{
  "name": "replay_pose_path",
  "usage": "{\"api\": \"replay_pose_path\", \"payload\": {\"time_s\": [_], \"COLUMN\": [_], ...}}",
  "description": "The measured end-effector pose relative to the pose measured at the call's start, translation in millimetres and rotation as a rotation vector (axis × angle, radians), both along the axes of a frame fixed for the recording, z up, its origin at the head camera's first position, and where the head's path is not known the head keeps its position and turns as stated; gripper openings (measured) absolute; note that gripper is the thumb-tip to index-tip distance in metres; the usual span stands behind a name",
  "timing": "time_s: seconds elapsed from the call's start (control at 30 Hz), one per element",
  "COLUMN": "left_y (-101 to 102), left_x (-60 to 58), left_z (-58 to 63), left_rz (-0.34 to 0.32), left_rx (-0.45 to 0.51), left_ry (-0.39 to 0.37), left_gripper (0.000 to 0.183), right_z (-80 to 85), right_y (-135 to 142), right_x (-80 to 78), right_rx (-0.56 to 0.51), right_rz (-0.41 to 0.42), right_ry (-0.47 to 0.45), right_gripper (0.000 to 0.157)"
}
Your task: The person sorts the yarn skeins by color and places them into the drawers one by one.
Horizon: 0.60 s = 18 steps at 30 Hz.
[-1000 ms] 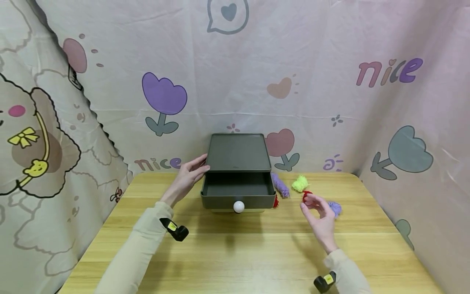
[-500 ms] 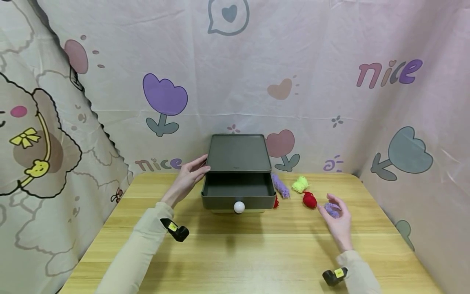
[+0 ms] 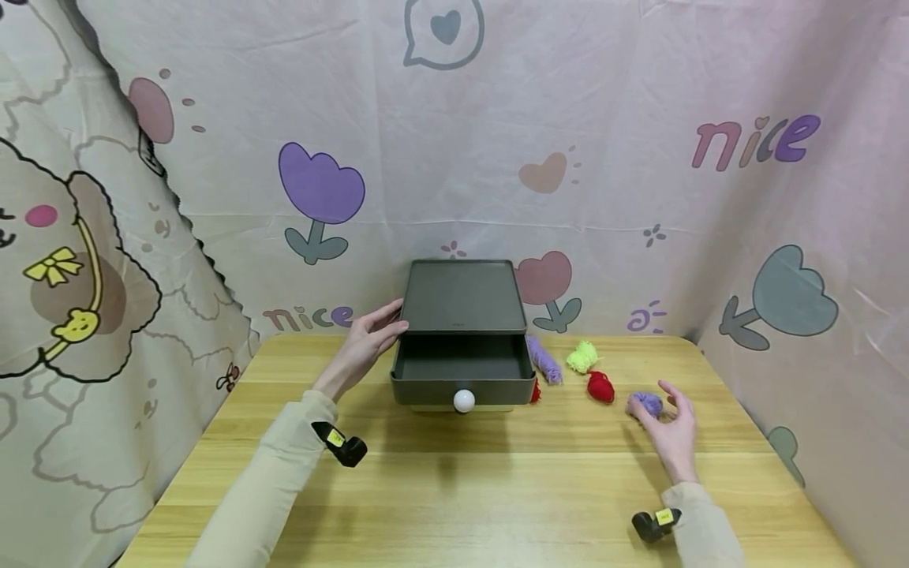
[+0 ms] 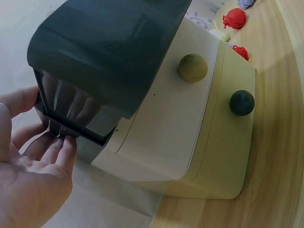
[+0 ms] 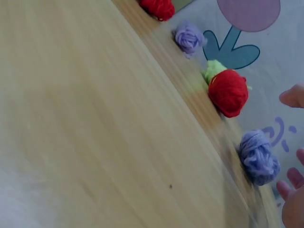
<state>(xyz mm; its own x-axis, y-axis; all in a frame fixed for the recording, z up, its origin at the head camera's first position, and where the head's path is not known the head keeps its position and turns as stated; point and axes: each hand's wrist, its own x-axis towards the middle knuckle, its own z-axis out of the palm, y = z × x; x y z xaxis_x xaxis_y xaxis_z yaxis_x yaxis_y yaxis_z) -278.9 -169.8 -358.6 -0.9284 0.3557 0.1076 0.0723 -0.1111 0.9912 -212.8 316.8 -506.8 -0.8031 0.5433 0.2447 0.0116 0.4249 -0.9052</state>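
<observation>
A small drawer cabinet (image 3: 461, 296) stands at the back middle of the table, its dark top drawer (image 3: 463, 390) pulled out, with a white round knob (image 3: 464, 401). My left hand (image 3: 360, 347) rests on the cabinet's left side, thumb at the top's front corner. In the left wrist view, that hand's fingertips (image 4: 69, 142) touch the dark side wall. On the right, my right hand (image 3: 671, 430) is spread around a purple yarn ball (image 3: 648, 404). The right wrist view shows the purple yarn ball (image 5: 259, 156) with a gap to the fingers.
Left of the right hand lie a red yarn ball (image 3: 600, 387), a yellow-green yarn bundle (image 3: 582, 357) and a purple yarn bundle (image 3: 544, 360). Another red yarn piece (image 3: 536, 392) is partly hidden by the drawer. A patterned curtain (image 3: 440, 158) hangs behind the table (image 3: 497, 505).
My right hand has moved right, from beside the red yarn ball to the purple one, and the red ball has come into full view. The left hand and cabinet stay put.
</observation>
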Motion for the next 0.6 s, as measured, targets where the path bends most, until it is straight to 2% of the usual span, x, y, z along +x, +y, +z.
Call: {"api": "replay_pose_path", "payload": {"time_s": [0.2, 0.6], "left_y": [-0.4, 0.5], "left_x": [-0.5, 0.9], "left_z": [-1.5, 0.0], "left_rz": [0.003, -0.003], "left_rx": [0.004, 0.001], "left_ry": [0.006, 0.008], "left_gripper": [0.063, 0.062], "right_z": [2.6, -7.0], "right_y": [3.8, 15.1], "right_x": [-3.2, -12.5], "right_rx": [0.04, 0.107], "right_rz": [0.021, 0.073], "right_ry": [-0.091, -0.137], "right_gripper": [0.07, 0.075]}}
